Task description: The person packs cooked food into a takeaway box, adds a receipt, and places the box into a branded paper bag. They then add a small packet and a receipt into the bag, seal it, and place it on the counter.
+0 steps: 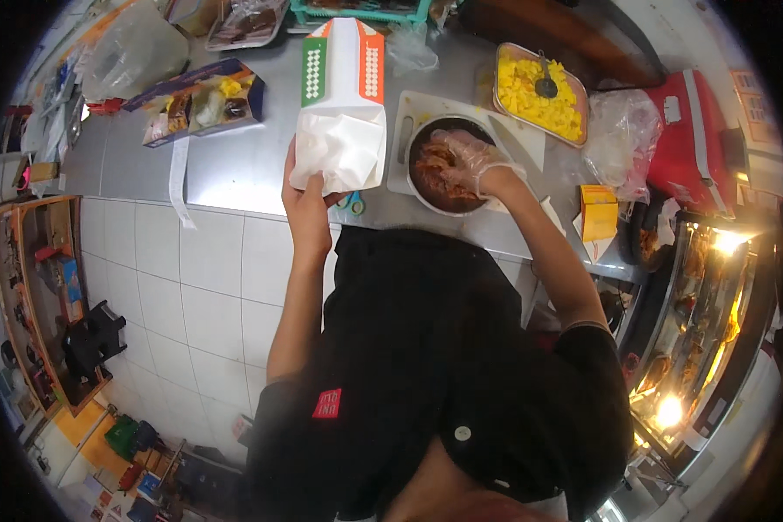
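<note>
With our left hand [306,209] we grasp the near end of a white carton [346,65] with green and orange sides, a crumpled white paper [335,150] at its near part, over the front of the steel counter [235,178]. Our right hand [474,161], in a clear plastic glove, reaches into a round bowl [451,210] of reddish-brown food strips [435,170]; we cannot tell whether its fingers close on any. The bowl sits on a white board [399,161], near a tray [585,117] of yellow pieces [522,96]. Teal-handled scissors [357,205] lie just beside our left hand.
</note>
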The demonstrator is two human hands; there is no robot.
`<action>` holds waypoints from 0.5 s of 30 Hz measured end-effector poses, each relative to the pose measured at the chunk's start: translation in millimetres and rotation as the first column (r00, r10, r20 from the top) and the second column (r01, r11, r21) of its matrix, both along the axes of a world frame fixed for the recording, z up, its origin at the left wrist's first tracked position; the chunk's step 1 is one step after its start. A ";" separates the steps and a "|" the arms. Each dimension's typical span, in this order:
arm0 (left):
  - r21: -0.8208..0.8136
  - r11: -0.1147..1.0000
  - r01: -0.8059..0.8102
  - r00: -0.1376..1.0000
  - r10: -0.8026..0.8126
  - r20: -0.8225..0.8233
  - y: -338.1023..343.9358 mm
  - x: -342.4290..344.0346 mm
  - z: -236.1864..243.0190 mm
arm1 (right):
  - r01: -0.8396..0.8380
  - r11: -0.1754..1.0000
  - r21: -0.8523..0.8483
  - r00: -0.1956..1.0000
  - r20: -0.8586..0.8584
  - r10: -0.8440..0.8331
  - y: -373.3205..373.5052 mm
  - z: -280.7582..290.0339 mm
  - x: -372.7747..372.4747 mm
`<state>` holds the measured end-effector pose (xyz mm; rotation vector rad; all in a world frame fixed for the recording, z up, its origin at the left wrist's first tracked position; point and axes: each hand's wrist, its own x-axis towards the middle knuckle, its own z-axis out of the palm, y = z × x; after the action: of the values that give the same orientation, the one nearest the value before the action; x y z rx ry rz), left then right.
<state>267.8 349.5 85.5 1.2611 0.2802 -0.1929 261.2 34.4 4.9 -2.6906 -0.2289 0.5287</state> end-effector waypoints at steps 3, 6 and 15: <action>0.023 1.000 0.000 1.000 0.001 -0.032 0.9 -2.9 -0.3 | -0.065 0.989 -0.130 0.998 -0.030 0.061 25.8 57.6 -0.5; 0.000 1.000 -0.009 0.999 0.009 -0.041 -3.2 -8.6 -1.8 | -0.085 0.934 -0.348 0.990 0.074 0.118 30.9 10.4 -14.9; -0.001 0.999 -0.040 0.999 0.040 -0.037 1.8 -7.3 -0.5 | 0.158 0.986 0.059 0.984 -0.091 -0.152 -4.1 -14.5 5.2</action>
<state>260.5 351.3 85.0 1.2500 0.3369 -0.1827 266.5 30.3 -9.6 -2.5872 -0.0121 0.5769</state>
